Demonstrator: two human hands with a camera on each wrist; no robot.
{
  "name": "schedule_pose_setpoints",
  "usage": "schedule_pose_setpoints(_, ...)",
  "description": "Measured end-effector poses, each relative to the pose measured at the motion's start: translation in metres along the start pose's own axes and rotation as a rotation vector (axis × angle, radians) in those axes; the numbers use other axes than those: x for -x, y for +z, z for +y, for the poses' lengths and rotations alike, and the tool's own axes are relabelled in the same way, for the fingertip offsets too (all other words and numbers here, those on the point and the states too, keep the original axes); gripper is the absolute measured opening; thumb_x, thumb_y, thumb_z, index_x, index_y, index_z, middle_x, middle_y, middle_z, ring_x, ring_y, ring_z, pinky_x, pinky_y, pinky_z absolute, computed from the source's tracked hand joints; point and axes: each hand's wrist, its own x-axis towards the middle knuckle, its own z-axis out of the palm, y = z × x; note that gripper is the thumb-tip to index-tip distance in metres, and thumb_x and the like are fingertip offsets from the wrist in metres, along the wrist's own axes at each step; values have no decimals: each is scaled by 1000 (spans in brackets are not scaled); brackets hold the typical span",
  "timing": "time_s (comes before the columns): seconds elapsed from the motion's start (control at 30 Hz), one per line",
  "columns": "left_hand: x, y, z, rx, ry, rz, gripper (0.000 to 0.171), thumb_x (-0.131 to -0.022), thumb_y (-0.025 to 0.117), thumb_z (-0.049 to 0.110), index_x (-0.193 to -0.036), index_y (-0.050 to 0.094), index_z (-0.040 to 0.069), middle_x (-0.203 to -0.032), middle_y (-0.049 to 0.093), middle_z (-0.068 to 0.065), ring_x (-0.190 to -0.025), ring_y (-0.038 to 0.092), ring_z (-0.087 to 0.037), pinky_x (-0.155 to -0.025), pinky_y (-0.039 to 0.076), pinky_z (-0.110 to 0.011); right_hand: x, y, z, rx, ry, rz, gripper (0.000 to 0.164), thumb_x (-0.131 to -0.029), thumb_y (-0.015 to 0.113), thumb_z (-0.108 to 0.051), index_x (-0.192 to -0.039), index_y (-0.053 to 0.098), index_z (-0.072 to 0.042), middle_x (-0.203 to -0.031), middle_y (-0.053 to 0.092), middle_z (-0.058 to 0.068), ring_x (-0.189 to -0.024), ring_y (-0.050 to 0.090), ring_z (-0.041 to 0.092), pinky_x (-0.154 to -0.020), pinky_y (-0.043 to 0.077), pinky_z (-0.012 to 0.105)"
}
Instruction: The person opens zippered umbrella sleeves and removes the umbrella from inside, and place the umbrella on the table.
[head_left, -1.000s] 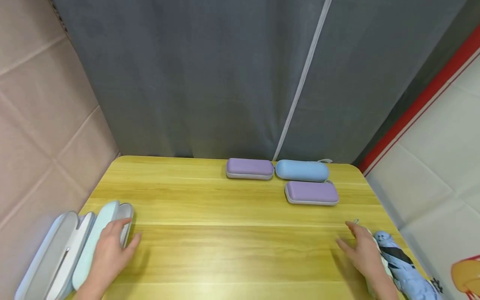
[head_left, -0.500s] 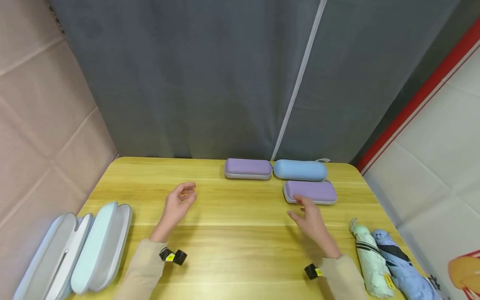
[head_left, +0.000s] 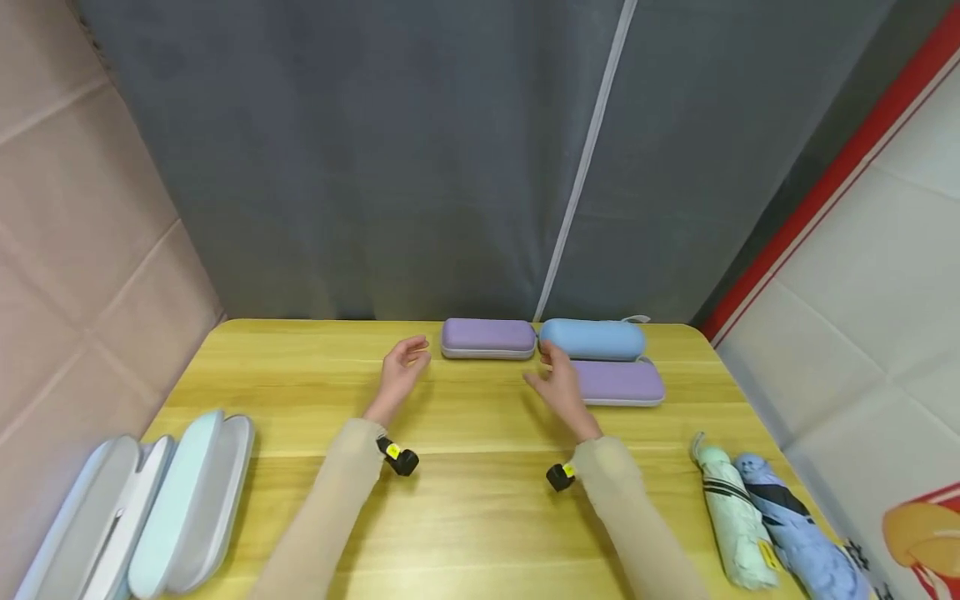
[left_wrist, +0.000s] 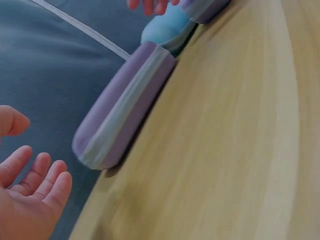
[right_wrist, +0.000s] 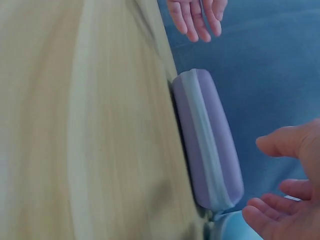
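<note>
At the back of the table lies a purple zippered case (head_left: 488, 337) with a pale zip band. My left hand (head_left: 401, 371) hovers just left of it, fingers loosely bent and holding nothing. On its other side my right hand (head_left: 558, 385) hangs in the air with thumb and fingers apart. Behind the right hand are a blue case (head_left: 596, 339) and a second purple case (head_left: 621, 383), whose left end it covers. Both wrist views show a gap between each hand and the left purple case (left_wrist: 122, 110).
Two folded umbrellas, one mint (head_left: 737, 521) and one blue (head_left: 802, 529), lie at the right edge. Opened pale cases (head_left: 191, 504) stand at the left edge. A grey curtain (head_left: 360, 167) hangs behind the wooden table (head_left: 480, 533).
Both hands have left the table's sides, the left from the open cases and the right from the umbrellas. They moved inward and forward to either side of the left purple case.
</note>
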Motion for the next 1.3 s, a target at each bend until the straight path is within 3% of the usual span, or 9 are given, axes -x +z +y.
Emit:
schedule_pose_setpoints(0.2,-17,9,-13,61,-63,7,38,-88,57,1,-124,51,-11,-122,55,-26,-108,56,-35,-89,48,-31,-20,16,8,-1,57,60,58,-84,64,-1,-133,38,15,-132,42,32,-113,46,44,-94,41,51)
schedule_pose_setpoints(0.27,-35,10,-48,127,-38,3,38,-87,62,8,-123,55,-4,-119,60,-18,-105,59,-27,-85,50,-30,-26,21,13,21,58,91,54,-84,63,-1,-130,41,16,-127,46,32,-108,49,41,-93,42,49)
schedule_pose_setpoints(0.43,-63,17,-102,149,-144,-28,45,-89,64,16,-129,52,4,-123,58,-11,-109,57,-20,-87,50,-31,-36,29,16,-8,108,128,45,-86,58,-2,-127,46,12,-118,52,29,-99,51,35,-86,42,44)
schedule_pose_setpoints(0.5,-55,22,-80,100,-226,-38,48,-90,61,12,-134,46,-1,-130,52,-18,-117,52,-28,-94,46,-38,-38,30,15,-15,136,146,44,-87,57,-5,-127,47,11,-120,53,28,-103,52,35,-89,43,44)
schedule_pose_setpoints(0.6,-42,29,-48,40,-275,-43,49,-93,56,9,-136,41,-5,-135,45,-23,-122,46,-33,-98,42,-40,-40,33,15,7,177,184,45,-87,58,-8,-127,48,11,-124,53,27,-111,52,36,-94,42,45)
schedule_pose_setpoints(0.73,-35,33,-27,0,-305,-46,48,-94,55,10,-138,41,-4,-137,44,-23,-121,46,-32,-99,42,-37,-42,36,14,-30,254,202,48,-85,59,-10,-127,50,10,-114,57,23,-98,53,30,-88,44,39)
schedule_pose_setpoints(0.9,-31,27,-21,-23,-346,-27,47,-93,55,9,-137,43,0,-136,46,-21,-122,46,-32,-99,41,-38,-42,38,13,-215,368,170,50,-82,59,-7,-130,49,7,-95,53,15,-75,43,18,-68,39,26)
schedule_pose_setpoints(1.03,-25,16,-19,-19,-349,-43,47,-92,56,9,-137,43,0,-136,45,-21,-123,46,-33,-99,42,-39,-38,36,10,-336,446,139,52,-79,57,-1,-130,50,5,-112,54,14,-78,46,15,-60,41,21)
schedule_pose_setpoints(1.3,-1,-2,-11,-33,-349,-94,49,-89,59,5,-135,43,-3,-136,44,-22,-120,48,-34,-96,44,-38,-11,31,3,-451,463,102,47,-80,54,2,-127,52,4,-116,51,17,-86,50,18,-69,47,27)
